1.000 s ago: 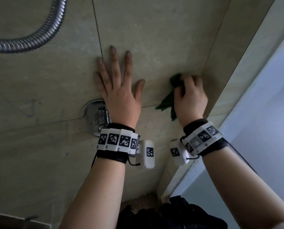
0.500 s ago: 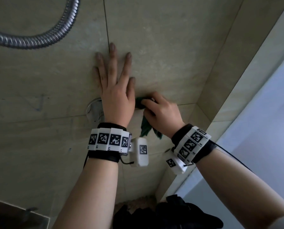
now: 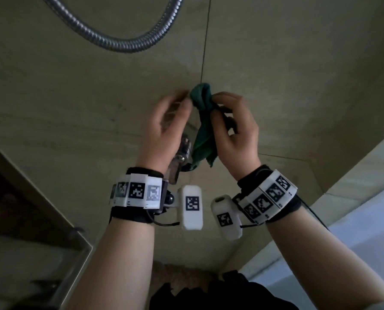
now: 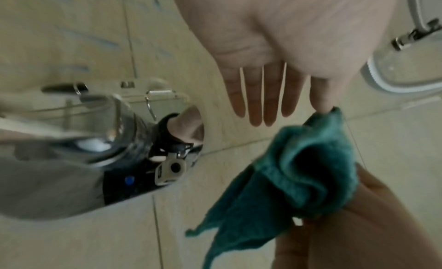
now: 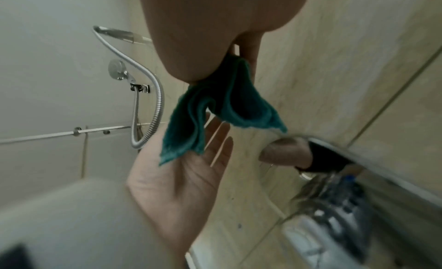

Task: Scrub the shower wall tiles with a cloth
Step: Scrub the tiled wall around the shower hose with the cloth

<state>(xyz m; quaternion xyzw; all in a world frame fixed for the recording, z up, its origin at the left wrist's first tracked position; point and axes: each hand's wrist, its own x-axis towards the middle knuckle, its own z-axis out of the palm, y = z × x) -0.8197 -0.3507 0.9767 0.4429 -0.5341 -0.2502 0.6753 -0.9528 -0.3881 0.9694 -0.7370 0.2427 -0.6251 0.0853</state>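
A: At far left of the head view, what is lying under the tiles?

B: A dark ledge (image 3: pixel 30 198), too dim to identify. Above it the metal shower hose (image 3: pixel 119 42) is looping across the beige wall tiles (image 3: pixel 298 74), both ends cut off by the frame's top edge.

A: And the left hand (image 3: pixel 162 133)?

B: It is hovering in front of the wall, fingers (image 4: pixel 253 103) straight and relaxed, holding nothing; the thumb tip is touching the upper edge of the cloth (image 3: pixel 203 124) (its fingertips are motion-blurred in the head view). The chrome mixer valve (image 3: pixel 182 157) is sitting behind the wrist, largely hidden there; the left wrist view is showing it as a smeared reflective body (image 4: pixel 95 159).

A: Where is the cloth?

B: Between the two hands, just in front of the tile joint. The green cloth is bunching in the right hand (image 3: pixel 235 135), whose fingers and thumb are curling round it; loose corners are hanging free (image 5: pixel 184 125). Whether the cloth is touching the wall cannot be told.

A: Further right?

B: The tiled wall is meeting a pale surface (image 3: pixel 354 242), cut off at the edge.
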